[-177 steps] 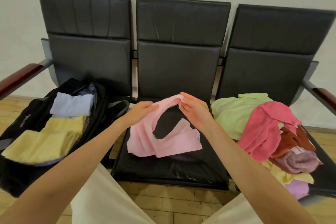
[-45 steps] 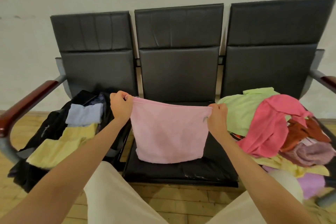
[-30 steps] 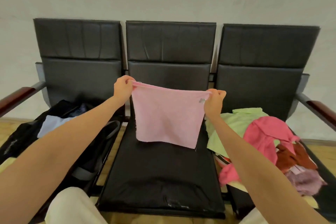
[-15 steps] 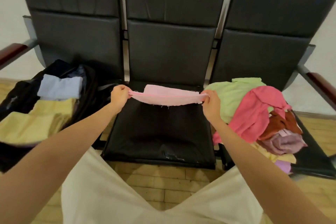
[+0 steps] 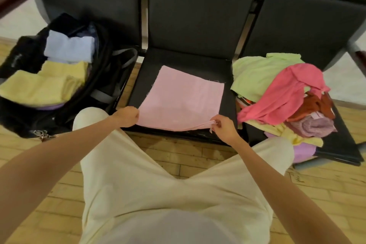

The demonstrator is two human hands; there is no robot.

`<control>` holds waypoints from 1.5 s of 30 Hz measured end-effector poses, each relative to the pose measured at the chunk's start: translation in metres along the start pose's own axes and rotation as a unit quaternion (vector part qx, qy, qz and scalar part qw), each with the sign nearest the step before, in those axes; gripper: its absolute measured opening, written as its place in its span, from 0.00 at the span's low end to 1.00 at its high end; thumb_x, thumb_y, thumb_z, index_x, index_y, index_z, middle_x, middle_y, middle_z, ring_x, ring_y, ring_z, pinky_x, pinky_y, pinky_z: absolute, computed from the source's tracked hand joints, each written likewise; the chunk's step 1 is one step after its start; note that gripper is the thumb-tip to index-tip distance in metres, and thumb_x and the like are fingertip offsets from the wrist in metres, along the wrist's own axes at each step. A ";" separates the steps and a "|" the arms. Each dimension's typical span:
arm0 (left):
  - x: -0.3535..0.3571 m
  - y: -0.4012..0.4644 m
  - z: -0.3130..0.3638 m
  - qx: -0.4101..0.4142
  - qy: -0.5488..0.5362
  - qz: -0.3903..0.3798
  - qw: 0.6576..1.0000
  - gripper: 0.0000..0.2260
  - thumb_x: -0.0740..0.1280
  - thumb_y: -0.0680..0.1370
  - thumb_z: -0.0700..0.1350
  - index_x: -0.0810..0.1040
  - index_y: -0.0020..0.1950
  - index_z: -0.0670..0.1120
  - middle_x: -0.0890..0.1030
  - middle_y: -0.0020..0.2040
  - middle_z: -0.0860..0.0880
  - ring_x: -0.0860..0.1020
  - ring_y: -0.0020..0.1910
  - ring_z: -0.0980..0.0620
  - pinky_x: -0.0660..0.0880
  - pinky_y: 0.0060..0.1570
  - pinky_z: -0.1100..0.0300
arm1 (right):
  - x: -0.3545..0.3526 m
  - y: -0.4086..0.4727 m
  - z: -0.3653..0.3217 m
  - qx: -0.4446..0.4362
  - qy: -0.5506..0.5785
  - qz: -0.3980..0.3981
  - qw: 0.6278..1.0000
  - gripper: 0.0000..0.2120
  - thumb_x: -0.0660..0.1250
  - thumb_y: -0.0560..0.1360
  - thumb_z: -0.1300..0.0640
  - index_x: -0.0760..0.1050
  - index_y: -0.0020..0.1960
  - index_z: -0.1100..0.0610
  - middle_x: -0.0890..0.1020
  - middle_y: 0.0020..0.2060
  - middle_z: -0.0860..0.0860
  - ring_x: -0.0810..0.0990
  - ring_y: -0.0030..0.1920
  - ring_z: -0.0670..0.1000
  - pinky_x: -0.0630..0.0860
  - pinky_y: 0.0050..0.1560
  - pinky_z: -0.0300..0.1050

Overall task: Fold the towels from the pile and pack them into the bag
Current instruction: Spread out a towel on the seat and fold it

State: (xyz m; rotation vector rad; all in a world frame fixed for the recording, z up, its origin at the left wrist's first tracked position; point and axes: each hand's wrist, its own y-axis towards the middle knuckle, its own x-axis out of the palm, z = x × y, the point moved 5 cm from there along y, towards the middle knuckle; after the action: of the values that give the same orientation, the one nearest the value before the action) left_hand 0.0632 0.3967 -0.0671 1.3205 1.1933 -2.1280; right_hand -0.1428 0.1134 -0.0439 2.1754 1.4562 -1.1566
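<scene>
Your pink towel [image 5: 182, 99] lies flat on the middle seat [image 5: 174, 59] of the black three-seat bench, far edge slightly skewed, near edge at the seat's front lip. Your left hand [image 5: 126, 116] grips the towel's near-left corner, fingers curled into a fist round it. Your right hand [image 5: 224, 128] pinches the near-right corner between thumb and fingers [image 5: 213, 123]; that corner is lifted a little and shows more than one layer of cloth. The bag [image 5: 59, 89], black and unzipped, sits on the left seat with its flap open. Inside it: a folded pale blue towel [image 5: 69, 46] at the far end and folded yellow towels [image 5: 41, 87] nearer you, a bit of lilac cloth showing under the yellow ones. The pile [image 5: 283, 95] is on the right seat, unfolded: light green towel [image 5: 257, 73] on top at the back, hot pink one [image 5: 285, 93] draped across it, rust, mauve, yellow and lilac pieces below. The pile just touches or overlaps the seat gap beside the pink towel; can't tell whether they actually touch. Your knees in cream trousers [image 5: 174, 194] are close to the seat front, wood floor [image 5: 178, 152] underneath.
</scene>
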 end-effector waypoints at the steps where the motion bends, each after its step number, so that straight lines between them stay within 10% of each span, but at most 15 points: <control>1: 0.001 -0.003 0.002 -0.007 0.065 0.002 0.998 0.10 0.57 0.80 0.41 0.76 0.53 0.40 0.78 0.54 0.42 0.76 0.52 0.44 0.73 0.52 0.53 | 0.000 -0.002 0.000 -0.006 0.003 0.004 1.000 0.08 0.62 0.76 0.69 0.77 0.51 0.64 0.82 0.41 0.58 0.75 0.32 0.44 0.69 0.31 0.28; 5: -0.001 -0.011 0.041 -0.009 0.182 0.070 0.981 0.10 0.60 0.79 0.44 0.76 0.57 0.44 0.76 0.57 0.44 0.74 0.57 0.44 0.70 0.56 0.52 | 0.002 -0.007 0.001 -0.011 0.046 0.039 0.998 0.06 0.66 0.76 0.66 0.78 0.52 0.63 0.81 0.39 0.53 0.79 0.39 0.50 0.73 0.44 0.39; 14: 0.042 0.011 0.168 0.177 -0.257 0.050 0.949 0.22 0.71 0.75 0.46 0.71 0.68 0.44 0.77 0.60 0.48 0.75 0.56 0.51 0.71 0.55 0.63 | -0.004 0.002 0.012 -0.005 0.107 0.050 0.993 0.06 0.71 0.72 0.65 0.81 0.49 0.63 0.80 0.38 0.49 0.77 0.37 0.43 0.74 0.41 0.32; 25: 0.045 0.027 0.208 0.219 -0.274 0.124 0.928 0.04 0.64 0.79 0.43 0.74 0.44 0.46 0.74 0.38 0.52 0.72 0.37 0.53 0.62 0.33 0.65 | -0.019 0.072 0.043 0.019 0.021 0.050 0.998 0.07 0.65 0.76 0.63 0.80 0.50 0.64 0.83 0.46 0.57 0.80 0.44 0.50 0.73 0.47 0.41; 34: 0.057 0.036 0.195 0.133 -0.420 -0.002 0.898 0.11 0.66 0.77 0.44 0.70 0.36 0.43 0.68 0.32 0.50 0.67 0.30 0.54 0.62 0.32 0.64 | -0.033 0.183 0.039 0.099 -0.233 0.048 0.966 0.18 0.58 0.81 0.55 0.68 0.65 0.66 0.73 0.63 0.62 0.69 0.65 0.61 0.64 0.65 0.50; 45: 0.067 0.029 0.217 0.072 -0.514 -0.148 0.842 0.14 0.63 0.74 0.35 0.66 0.31 0.45 0.67 0.31 0.50 0.70 0.30 0.53 0.68 0.34 0.61 | -0.043 0.185 0.049 0.161 -0.211 0.070 0.962 0.21 0.60 0.78 0.60 0.65 0.70 0.63 0.65 0.69 0.60 0.64 0.69 0.60 0.63 0.66 0.48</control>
State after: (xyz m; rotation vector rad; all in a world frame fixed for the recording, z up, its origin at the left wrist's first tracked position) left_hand -0.0706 0.2123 -0.0939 -0.1188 0.7643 -2.5715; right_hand -0.0117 -0.0281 -0.0792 2.0050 0.9715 -1.7691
